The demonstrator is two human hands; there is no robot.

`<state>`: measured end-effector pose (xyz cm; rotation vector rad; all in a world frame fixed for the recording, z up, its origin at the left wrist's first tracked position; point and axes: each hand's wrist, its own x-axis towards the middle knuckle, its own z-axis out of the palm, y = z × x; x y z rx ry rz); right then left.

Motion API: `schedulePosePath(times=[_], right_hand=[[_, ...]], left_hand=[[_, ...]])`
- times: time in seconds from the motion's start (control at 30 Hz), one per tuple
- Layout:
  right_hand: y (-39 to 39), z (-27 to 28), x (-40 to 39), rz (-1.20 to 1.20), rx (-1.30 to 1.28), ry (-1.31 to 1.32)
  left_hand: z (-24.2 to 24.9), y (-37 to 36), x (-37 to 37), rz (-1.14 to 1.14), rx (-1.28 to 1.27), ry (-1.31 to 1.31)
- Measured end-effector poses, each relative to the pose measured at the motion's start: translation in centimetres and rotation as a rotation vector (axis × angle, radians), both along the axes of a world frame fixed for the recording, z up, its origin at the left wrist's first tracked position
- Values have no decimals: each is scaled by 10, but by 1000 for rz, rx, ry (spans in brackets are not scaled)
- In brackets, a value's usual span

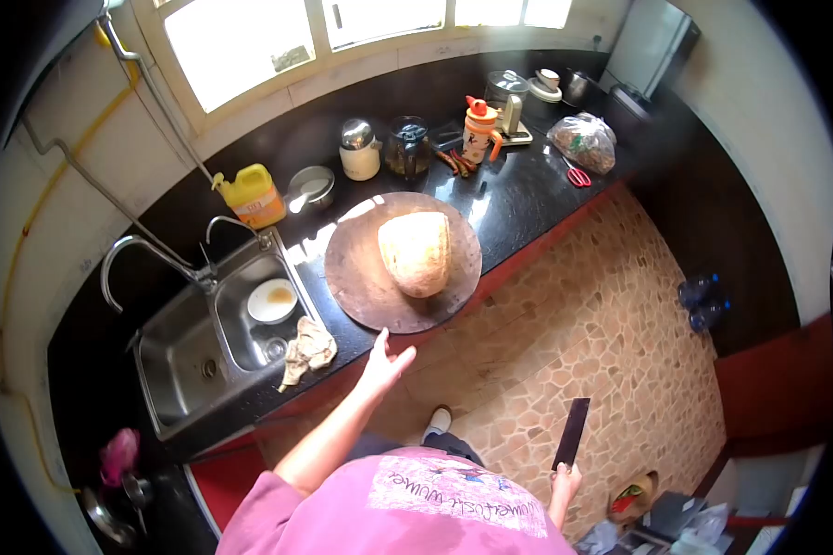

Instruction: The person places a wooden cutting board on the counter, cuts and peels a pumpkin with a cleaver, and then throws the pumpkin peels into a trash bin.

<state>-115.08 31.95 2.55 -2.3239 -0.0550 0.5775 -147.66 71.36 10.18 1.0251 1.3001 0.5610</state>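
Observation:
A round wooden chopping board [352, 268] lies on the dark counter beside the sink. On it rests a big pale-tan chunk [415, 254], rounded at the near end and flat along its right side; its kind is unclear. My left hand [384, 367] is just off the board's near edge, thumb and fingers apart, holding nothing. Out to the right, over the floor, my right hand [565, 483] grips a cleaver [573, 433] by its handle, the dark wide blade pointing away from me.
Left of the board is a double sink [180, 347] with a white plate [272, 301] and a rag [307, 351] on its edge. Behind stand a yellow jug [252, 196], metal bowl [312, 186] and orange-lidded bottle [478, 134]. Red scissors [578, 176] lie by a filled plastic bag [583, 143].

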Motion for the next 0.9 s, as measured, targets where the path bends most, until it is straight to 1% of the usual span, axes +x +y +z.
schedulePosePath(times=[0.03,0.07,0.1,0.13,0.17,0.23,0.27,0.3,0.37,0.4,0.43,0.5,0.57,0.6,0.63,0.7,0.73,0.77,0.83,0.9], right_hand=[[4,7,21,22,-16,-5],[7,14,42,77,-35,-201],[11,21,60,134,-49,-394],[20,32,73,172,43,-552],[35,37,86,195,35,-553],[60,42,100,-45,346,-356],[64,22,118,-60,276,-274],[80,19,123,-104,245,-121],[105,38,121,-70,38,-72],[106,23,125,-51,-30,-68],[111,19,114,-35,29,-103],[136,25,94,-33,13,-105],[154,14,93,38,91,-111],[169,22,90,46,83,-45],[194,27,90,51,85,24],[226,13,109,94,31,58],[247,16,112,159,65,34],[272,25,114,224,96,11],[326,41,115,279,87,3],[371,48,113,320,153,38]], left_hand=[[-5,16,19,63,55,48],[-10,33,36,143,104,54],[16,43,54,231,98,-13],[0,60,64,266,188,95],[11,70,76,288,255,177],[-3,92,95,340,353,281],[-9,100,102,343,344,282],[-12,108,110,363,372,299],[-19,123,116,394,388,312],[-25,128,115,379,415,315],[-28,137,116,362,446,312],[-30,151,105,359,459,310],[-29,160,79,177,488,244],[-30,165,65,127,478,198],[-35,173,50,111,468,209],[-47,184,20,-30,428,-90],[-49,187,12,-57,359,-132],[-48,188,6,-70,335,-117],[-43,193,4,-87,260,-239],[-39,197,3,-131,249,-251]])
